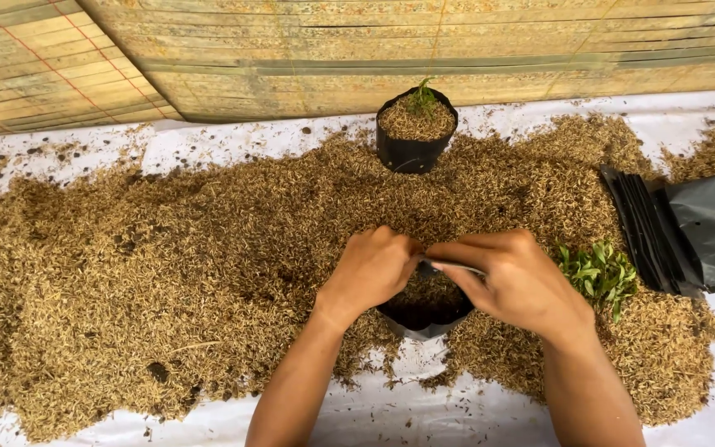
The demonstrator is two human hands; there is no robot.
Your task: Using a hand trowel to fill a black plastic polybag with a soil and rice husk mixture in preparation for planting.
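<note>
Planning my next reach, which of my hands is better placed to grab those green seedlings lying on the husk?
The right hand. The green seedlings lie just beside it, to its right on the husk. The left hand sits on the far side of the black bag that both hands hold.

A filled black grow bag point(412, 132) with a seedling sits top centre, flat empty bags point(688, 232) right, green sprigs point(597, 273) beside them.
</note>
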